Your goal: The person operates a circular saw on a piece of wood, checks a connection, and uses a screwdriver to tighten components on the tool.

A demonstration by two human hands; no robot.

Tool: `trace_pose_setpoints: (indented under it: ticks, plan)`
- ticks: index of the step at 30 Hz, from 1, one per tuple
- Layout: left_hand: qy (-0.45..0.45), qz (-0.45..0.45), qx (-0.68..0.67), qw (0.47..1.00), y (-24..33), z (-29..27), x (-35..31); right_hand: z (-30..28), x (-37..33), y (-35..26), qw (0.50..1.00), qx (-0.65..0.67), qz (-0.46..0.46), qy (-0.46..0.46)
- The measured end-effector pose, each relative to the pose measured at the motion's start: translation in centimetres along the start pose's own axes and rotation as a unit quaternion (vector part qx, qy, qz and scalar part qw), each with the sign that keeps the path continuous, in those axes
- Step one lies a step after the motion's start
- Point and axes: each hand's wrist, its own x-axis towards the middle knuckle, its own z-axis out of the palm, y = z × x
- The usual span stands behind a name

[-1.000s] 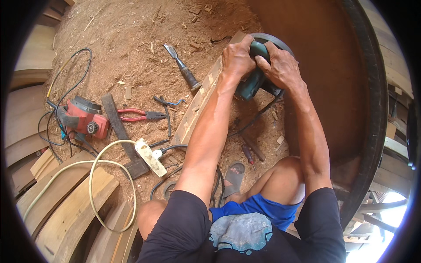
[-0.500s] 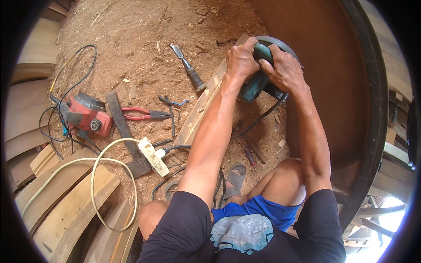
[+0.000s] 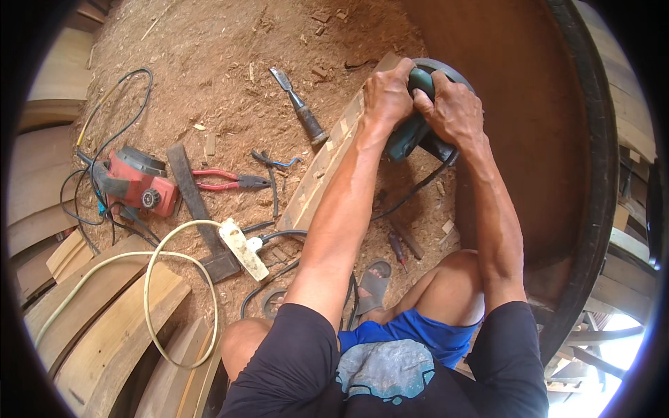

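Both hands grip a dark green circular saw [image 3: 404, 143] with a grey round guard, at the far end of a notched wooden beam [image 3: 315, 180]. My left hand [image 3: 387, 96] is closed around the front of the saw by its handle. My right hand [image 3: 454, 113] wraps the handle from the right side. The saw's blade is hidden, so I cannot tell whether it touches the wood. A black cord [image 3: 418, 187] runs back from the tool. Left of the beam lies a chisel [image 3: 304, 115].
On the sawdust floor lie a red electric planer [image 3: 143, 184], a hammer [image 3: 191, 191], red-handled pliers [image 3: 223, 180], a white power strip [image 3: 243, 249] and a screwdriver [image 3: 397, 251]. Curved boards [image 3: 115, 327] are stacked at left. A large curved wooden piece [image 3: 529, 139] stands at right.
Both hands and the saw have shifted very slightly to the right along with my forearms. The tools on the floor stay where they were.
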Motion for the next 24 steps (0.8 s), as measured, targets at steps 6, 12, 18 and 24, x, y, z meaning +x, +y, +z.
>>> trace_pose_setpoints:
  ticks: [6, 12, 18, 24]
  plan:
    - [-0.003, -0.005, -0.018, 1.0, 0.2, -0.7, -0.2, -0.9, 0.1, 0.9, 0.996, 0.067, -0.029, -0.048]
    - [-0.015, -0.025, -0.023, 0.999, 0.6, -1.0, -0.4, -0.3, 0.8, 3.1, 0.98, 0.161, -0.11, -0.049]
    - [-0.024, 0.003, -0.01, 1.0, 0.8, -0.7, -1.0, -0.4, 0.7, 3.5, 0.883, 0.394, 0.038, -0.253]
    - [-0.057, 0.034, -0.043, 0.997, 0.6, -1.0, -1.7, 0.0, -0.1, 3.5, 0.898, 0.352, 0.017, -0.263]
